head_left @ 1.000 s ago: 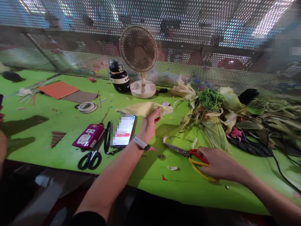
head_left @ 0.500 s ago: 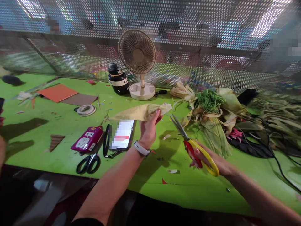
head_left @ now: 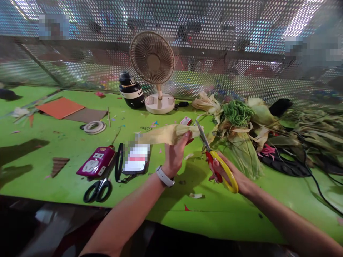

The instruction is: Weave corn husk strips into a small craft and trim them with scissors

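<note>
A pale yellow corn husk [head_left: 163, 135] is pinched in my left hand [head_left: 175, 153], its narrow tip pointing left above the phone [head_left: 136, 159]. The hand is closed around the husk's gathered right end. My right hand [head_left: 223, 169] grips the handles of scissors [head_left: 215, 162], one loop yellow and one red. Their blades point up and left and meet the frayed right end of the husk; whether they have cut it I cannot tell. Right of the scissors lies a heap of dried corn husks [head_left: 242, 150] with green strands [head_left: 238, 112] on top.
A fan [head_left: 154, 64] and a black bottle [head_left: 131, 91] stand at the back against a perforated metal screen [head_left: 214, 46]. On the left lie a purple case [head_left: 96, 162], black-handled scissors [head_left: 98, 191], a tape roll [head_left: 94, 127] and an orange sheet [head_left: 60, 108]. A dark cable [head_left: 318, 191] runs at right.
The scissors have moved left and up to the husk's right end, and their blades have drawn closer together. My left hand with the husk has shifted slightly right and down in the view.
</note>
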### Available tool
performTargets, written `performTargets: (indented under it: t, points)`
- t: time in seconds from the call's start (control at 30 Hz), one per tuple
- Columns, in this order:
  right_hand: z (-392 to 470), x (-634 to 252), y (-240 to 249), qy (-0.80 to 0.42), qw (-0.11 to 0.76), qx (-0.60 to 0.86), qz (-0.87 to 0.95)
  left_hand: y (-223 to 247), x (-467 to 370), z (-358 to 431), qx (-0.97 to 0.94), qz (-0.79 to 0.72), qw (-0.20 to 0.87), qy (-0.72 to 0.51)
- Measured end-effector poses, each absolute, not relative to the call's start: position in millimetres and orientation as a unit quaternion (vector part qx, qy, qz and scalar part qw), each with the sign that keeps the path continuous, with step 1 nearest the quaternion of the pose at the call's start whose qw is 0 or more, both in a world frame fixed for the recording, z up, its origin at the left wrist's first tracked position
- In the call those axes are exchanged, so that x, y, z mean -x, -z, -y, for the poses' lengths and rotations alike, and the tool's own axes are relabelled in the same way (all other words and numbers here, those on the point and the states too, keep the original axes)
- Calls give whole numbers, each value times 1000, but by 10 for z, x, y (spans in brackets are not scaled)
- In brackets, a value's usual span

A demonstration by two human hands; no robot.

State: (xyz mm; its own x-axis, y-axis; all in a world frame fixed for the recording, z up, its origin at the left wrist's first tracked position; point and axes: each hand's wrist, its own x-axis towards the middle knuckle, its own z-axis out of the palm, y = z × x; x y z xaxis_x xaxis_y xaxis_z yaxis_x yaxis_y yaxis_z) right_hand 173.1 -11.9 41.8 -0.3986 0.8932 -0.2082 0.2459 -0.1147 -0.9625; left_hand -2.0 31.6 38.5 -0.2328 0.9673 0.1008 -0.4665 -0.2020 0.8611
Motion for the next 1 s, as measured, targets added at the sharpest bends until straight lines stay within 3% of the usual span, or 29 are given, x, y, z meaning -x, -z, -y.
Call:
performTargets:
  t: [1.0]
  points:
    - [160, -1684, -222, -605, 315, 532, 502, -310, -51, -305, -294, -392, 547, -679]
